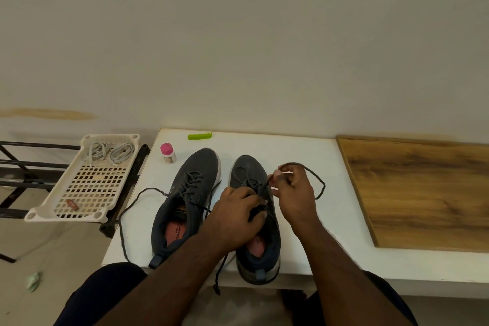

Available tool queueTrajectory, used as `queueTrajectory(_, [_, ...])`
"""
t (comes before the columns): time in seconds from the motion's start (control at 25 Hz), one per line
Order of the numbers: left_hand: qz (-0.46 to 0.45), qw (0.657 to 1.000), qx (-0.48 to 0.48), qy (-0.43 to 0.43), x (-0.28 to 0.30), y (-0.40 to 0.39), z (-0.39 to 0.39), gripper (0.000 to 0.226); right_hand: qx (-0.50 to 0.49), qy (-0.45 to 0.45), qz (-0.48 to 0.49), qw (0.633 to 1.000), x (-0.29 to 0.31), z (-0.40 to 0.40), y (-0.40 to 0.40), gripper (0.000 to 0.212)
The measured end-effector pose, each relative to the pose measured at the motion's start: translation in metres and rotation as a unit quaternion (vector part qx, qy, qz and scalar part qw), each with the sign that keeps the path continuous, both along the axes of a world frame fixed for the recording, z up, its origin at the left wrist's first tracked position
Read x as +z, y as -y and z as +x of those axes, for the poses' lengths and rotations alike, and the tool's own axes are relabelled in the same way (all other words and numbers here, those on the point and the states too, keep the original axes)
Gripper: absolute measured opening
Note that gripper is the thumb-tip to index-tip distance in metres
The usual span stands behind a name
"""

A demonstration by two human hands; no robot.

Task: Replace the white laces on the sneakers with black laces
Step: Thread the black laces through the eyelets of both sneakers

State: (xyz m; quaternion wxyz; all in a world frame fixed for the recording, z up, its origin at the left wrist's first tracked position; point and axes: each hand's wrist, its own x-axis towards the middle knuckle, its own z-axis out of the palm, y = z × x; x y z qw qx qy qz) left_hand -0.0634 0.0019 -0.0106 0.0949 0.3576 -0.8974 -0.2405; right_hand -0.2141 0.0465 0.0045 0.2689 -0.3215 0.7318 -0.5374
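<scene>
The right dark grey mesh sneaker [254,209] is gripped by the left hand [238,216]; the thin black lace [316,180] is pinched by the right hand [293,193]. Slack should be drawn evenly.

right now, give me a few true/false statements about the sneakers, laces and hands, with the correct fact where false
1. The white laces lie in the white basket. True.
2. The left sneaker has white laces threaded through it. False: its laces are dark, with loose ends trailing over the white table.
3. The right hand pinches the black lace of the right sneaker. True.
4. The left hand rests flat on the table. False: it is on the right sneaker, its fingers at the lacing.
5. The pink-capped bottle stands inside the basket. False: it stands on the table beside the left sneaker's toe.
</scene>
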Motion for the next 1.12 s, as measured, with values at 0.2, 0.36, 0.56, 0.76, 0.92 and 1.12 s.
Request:
queueTrajectory(0.2, [0.000,1.000,0.003,0.001,-0.001,0.001,0.002,0.045,0.003,0.038,-0.071,0.997,0.007,0.008,0.001,0.008])
queueTrajectory(0.36, [-0.002,1.000,0.002,-0.003,0.003,-0.001,0.001,0.040,-0.019,0.071,-0.087,0.994,0.011,0.001,-0.002,0.008])
queueTrajectory(0.56, [-0.005,1.000,-0.005,0.002,0.000,0.000,0.002,0.041,0.038,-0.060,0.092,0.993,-0.004,0.004,0.002,0.007])
queueTrajectory(0.76, [0.002,1.000,-0.004,-0.002,-0.002,0.000,0.001,0.044,0.027,-0.031,0.113,0.993,-0.001,0.006,0.000,0.028])
queueTrajectory(0.92, [-0.007,1.000,-0.004,-0.004,-0.003,0.000,0.001,0.043,0.023,-0.066,0.070,0.995,-0.006,0.008,0.002,0.035])
queueTrajectory(1.12, [-0.007,1.000,-0.003,0.003,0.001,-0.001,0.001,0.040,-0.077,-0.057,-0.105,0.990,0.008,0.007,0.001,0.034])
